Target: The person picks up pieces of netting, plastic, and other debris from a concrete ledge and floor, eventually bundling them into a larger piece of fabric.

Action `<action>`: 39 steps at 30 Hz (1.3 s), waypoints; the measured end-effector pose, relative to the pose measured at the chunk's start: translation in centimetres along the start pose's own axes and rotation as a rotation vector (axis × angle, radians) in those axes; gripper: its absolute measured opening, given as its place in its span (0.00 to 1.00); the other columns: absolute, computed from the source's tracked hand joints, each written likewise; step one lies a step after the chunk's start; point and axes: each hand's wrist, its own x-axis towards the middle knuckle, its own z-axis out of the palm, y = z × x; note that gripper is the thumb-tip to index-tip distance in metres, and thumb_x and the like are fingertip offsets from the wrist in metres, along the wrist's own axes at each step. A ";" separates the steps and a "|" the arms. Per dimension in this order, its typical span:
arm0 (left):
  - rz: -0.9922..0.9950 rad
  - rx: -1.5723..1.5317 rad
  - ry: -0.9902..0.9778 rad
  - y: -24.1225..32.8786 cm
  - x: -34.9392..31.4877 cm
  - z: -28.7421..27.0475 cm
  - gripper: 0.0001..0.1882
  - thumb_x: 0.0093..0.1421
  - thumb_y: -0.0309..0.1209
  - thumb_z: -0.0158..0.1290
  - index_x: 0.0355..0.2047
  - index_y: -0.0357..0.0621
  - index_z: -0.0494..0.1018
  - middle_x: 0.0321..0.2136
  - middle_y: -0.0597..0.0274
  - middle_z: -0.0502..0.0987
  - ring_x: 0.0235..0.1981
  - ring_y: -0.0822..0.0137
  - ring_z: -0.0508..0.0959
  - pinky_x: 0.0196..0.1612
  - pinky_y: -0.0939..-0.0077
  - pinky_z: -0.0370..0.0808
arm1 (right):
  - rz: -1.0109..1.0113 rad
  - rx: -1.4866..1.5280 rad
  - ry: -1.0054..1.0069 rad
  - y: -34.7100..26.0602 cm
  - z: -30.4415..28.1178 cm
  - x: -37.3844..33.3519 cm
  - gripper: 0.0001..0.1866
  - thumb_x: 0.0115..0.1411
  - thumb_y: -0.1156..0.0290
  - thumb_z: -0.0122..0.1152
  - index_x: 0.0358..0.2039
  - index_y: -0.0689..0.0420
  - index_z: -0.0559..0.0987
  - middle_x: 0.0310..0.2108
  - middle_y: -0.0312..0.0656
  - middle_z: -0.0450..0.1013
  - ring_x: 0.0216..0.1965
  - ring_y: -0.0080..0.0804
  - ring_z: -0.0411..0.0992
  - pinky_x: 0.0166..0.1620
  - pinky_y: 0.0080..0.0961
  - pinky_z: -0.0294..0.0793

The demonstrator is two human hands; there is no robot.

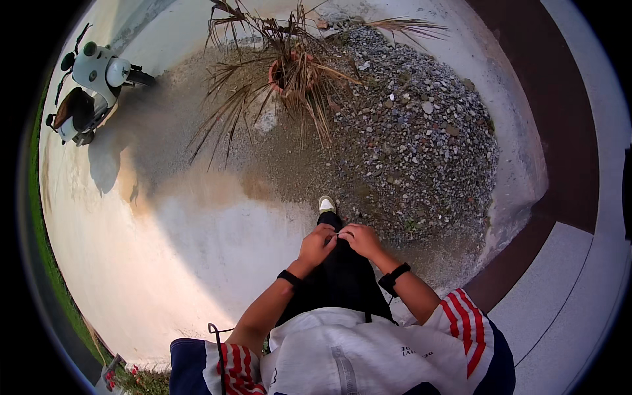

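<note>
Close together in front of my dark trousers (332, 280), my two hands meet at the fingertips. My left hand (317, 245) is closed in a pinch, its fingers bent toward the right one. My right hand (359, 239) pinches from the other side. A small, thin pale bit shows between the fingertips, too small to name. Each wrist wears a black band. Just beyond the hands is a light-coloured shoe (326, 205) on the ground.
A heap of gravel (421, 131) spreads ahead and to the right. Dry fronds rise from a reddish pot (276, 78) at its far side. A pale scooter (92, 79) stands far left. A dark brown border (566, 118) and a pale slab (546, 280) lie right.
</note>
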 end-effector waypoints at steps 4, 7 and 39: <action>-0.044 -0.011 0.044 0.1 2.2 -6.5 0.11 0.56 0.34 0.55 0.37 0.41 0.75 0.38 0.57 0.76 0.32 0.60 0.79 0.35 0.69 0.75 | -0.088 -0.040 -0.049 -3.5 0.1 5.0 0.08 0.56 0.65 0.59 0.29 0.57 0.79 0.32 0.43 0.76 0.35 0.45 0.74 0.38 0.38 0.72; -0.098 -0.016 0.121 -1.6 1.8 -12.5 0.11 0.57 0.33 0.56 0.37 0.41 0.74 0.36 0.56 0.77 0.31 0.61 0.79 0.33 0.69 0.75 | -0.154 -0.072 -0.120 -7.5 3.0 9.6 0.09 0.56 0.65 0.59 0.28 0.57 0.78 0.32 0.44 0.76 0.35 0.46 0.74 0.38 0.39 0.72; 0.465 0.368 -0.075 -29.8 19.9 -98.4 0.04 0.50 0.28 0.56 0.27 0.43 0.76 0.26 0.58 0.77 0.29 0.53 0.77 0.33 0.63 0.73 | -0.357 -0.367 -0.117 -64.2 31.0 74.0 0.12 0.56 0.62 0.59 0.25 0.57 0.77 0.25 0.46 0.74 0.31 0.48 0.74 0.35 0.41 0.72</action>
